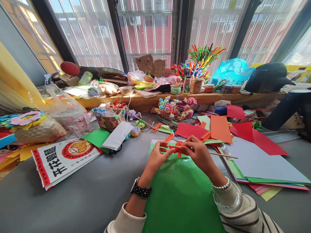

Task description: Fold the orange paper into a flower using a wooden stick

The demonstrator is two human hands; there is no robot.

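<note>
Hands are working mid-craft above a green paper sheet [179, 194] on the tabletop [80, 194]: left hand [157, 157] and right hand [198, 152] are pinching fingers on a partly wrapped orange paper strip [177, 147] around a thin wooden stick [223, 155], most still unwound.

Both forearms reach forward from the bottom edge, converging at the centre. The left hand [157, 157] is raised with its wrist bent, thumb and fingertips pinched together. The right hand [198, 152] sits just beside it, knuckles up, fingers curled in a close pinch, nearly touching the left.
</note>
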